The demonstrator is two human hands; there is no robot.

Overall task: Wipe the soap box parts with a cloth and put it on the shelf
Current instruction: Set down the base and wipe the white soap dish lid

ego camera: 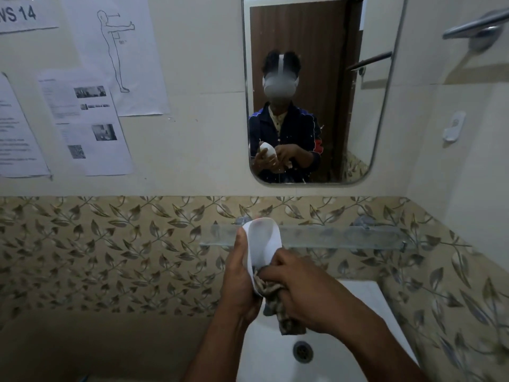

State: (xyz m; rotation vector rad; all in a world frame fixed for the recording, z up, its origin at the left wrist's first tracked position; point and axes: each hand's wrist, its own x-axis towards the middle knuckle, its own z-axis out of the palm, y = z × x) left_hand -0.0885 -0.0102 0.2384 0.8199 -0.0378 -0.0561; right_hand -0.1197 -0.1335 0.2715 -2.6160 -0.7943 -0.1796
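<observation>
My left hand (pixel 240 274) grips a white oval soap box part (pixel 263 241), held upright over the sink with its hollow side facing me. My right hand (pixel 298 285) clutches a patterned brown-grey cloth (pixel 278 304) and presses it into the lower end of that part. The cloth's loose end hangs down below both hands. A glass shelf (pixel 344 237) runs along the leaf-patterned tiles just behind the part.
A white sink (pixel 366 301) with a metal drain (pixel 303 351) lies below my hands. A mirror (pixel 380 119) hangs above the shelf and reflects the person. Printed sheets (pixel 91 119) are stuck to the left wall. A metal rail (pixel 479 26) is at top right.
</observation>
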